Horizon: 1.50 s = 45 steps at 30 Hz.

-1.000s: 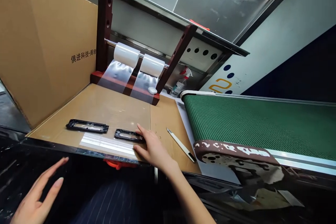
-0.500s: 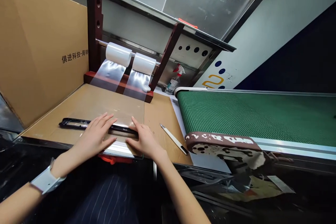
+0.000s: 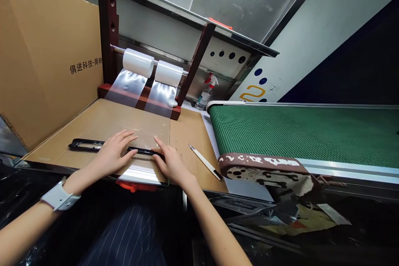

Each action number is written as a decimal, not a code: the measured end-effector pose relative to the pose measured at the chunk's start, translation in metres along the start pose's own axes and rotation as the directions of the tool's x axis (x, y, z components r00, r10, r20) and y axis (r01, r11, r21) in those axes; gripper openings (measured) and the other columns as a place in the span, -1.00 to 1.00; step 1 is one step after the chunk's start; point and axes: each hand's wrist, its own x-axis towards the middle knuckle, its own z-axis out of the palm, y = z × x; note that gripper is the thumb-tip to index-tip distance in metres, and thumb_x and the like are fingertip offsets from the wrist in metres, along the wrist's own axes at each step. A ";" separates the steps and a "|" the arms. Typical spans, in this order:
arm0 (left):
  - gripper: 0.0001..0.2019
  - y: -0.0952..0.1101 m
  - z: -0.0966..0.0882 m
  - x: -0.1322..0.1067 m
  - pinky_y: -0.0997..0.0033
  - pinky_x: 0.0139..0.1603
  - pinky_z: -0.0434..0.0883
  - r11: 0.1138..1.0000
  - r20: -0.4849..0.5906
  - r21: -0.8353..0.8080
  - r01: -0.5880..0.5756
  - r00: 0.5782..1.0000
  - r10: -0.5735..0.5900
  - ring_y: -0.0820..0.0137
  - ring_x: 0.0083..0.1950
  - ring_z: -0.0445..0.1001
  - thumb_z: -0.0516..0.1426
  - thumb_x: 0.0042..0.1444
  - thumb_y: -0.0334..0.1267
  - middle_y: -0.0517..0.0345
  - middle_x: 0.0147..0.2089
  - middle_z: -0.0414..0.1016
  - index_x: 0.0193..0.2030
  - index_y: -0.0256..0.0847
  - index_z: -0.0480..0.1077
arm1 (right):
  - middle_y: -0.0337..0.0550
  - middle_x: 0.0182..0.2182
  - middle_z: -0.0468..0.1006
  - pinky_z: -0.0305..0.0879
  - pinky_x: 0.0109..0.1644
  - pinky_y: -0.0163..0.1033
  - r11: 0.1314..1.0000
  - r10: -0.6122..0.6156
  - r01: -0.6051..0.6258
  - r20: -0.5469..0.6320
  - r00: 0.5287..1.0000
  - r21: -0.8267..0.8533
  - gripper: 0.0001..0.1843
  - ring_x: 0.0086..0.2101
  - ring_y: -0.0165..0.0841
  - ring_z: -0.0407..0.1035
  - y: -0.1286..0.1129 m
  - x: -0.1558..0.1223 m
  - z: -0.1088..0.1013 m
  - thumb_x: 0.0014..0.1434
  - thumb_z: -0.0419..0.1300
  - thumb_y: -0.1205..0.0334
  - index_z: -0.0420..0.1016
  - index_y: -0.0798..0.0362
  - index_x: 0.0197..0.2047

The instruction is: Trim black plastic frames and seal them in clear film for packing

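A long, narrow black plastic frame piece point(image 3: 85, 144) with a slot along it lies across a clear sheet point(image 3: 149, 124) on the cardboard-covered bench. My left hand point(image 3: 114, 153) rests over its middle, fingers on the far side and thumb at the near edge. Around its right end, my right hand point(image 3: 171, 164) has thumb and fingers close to both edges. Parts of the piece are hidden beneath both hands. To the right of my right hand, a white utility knife point(image 3: 205, 163) lies on the cardboard point(image 3: 193, 129).
Two rolls of clear film point(image 3: 139, 63) hang on a dark red stand point(image 3: 107, 33) behind the sheet. A spray bottle point(image 3: 205, 95) stands beyond. On the right runs a green conveyor belt point(image 3: 280, 133); a tall cardboard panel point(image 3: 46, 50) rises on the left.
My left thumb has moved up against the black piece's near edge, and my right thumb has closed in toward it. The view has shifted slightly.
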 end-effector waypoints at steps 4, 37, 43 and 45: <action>-0.53 -0.003 -0.001 -0.003 -0.15 0.30 0.18 1.000 -0.001 -0.005 0.025 1.000 -0.025 -0.04 0.34 0.23 0.00 0.21 0.10 -0.10 0.26 0.41 0.06 -0.15 0.45 | -0.08 0.02 0.59 0.23 0.20 -0.01 1.000 0.001 -0.001 -0.009 1.000 0.027 -0.35 0.08 -0.23 0.37 0.000 -0.002 -0.001 0.32 0.11 0.32 0.01 0.03 0.42; -0.32 -0.070 -0.087 -0.060 -0.08 0.29 0.23 0.985 0.021 0.018 0.174 0.984 -0.174 0.03 0.24 0.38 -0.10 0.23 0.24 -0.17 0.25 0.40 0.28 -0.25 0.19 | 0.00 0.13 0.46 0.15 0.28 0.04 0.978 -0.201 0.203 -0.040 0.979 0.049 -0.27 0.12 -0.23 0.31 -0.046 0.000 0.037 0.27 0.16 0.27 -0.06 -0.03 0.42; -0.02 -0.078 -0.099 -0.058 0.03 0.23 0.34 0.970 0.102 0.057 0.234 0.966 -0.239 -0.03 0.20 0.44 -0.23 0.04 0.49 -0.28 0.24 0.43 0.23 -0.38 0.27 | 0.19 0.07 0.50 0.30 0.15 -0.05 0.980 -0.184 0.195 0.174 0.967 -0.049 -0.28 0.08 -0.13 0.36 -0.081 0.060 0.050 0.20 0.13 0.38 0.05 0.26 0.39; 0.00 -0.080 -0.097 -0.057 0.06 0.23 0.34 0.971 0.139 0.053 0.232 0.961 -0.237 -0.01 0.19 0.45 -0.23 0.04 0.50 -0.28 0.24 0.43 0.26 -0.40 0.26 | 0.20 0.07 0.50 0.32 0.12 -0.03 0.985 -0.143 0.161 0.210 0.967 -0.069 -0.28 0.06 -0.10 0.38 -0.085 0.069 0.049 0.20 0.13 0.36 0.04 0.26 0.40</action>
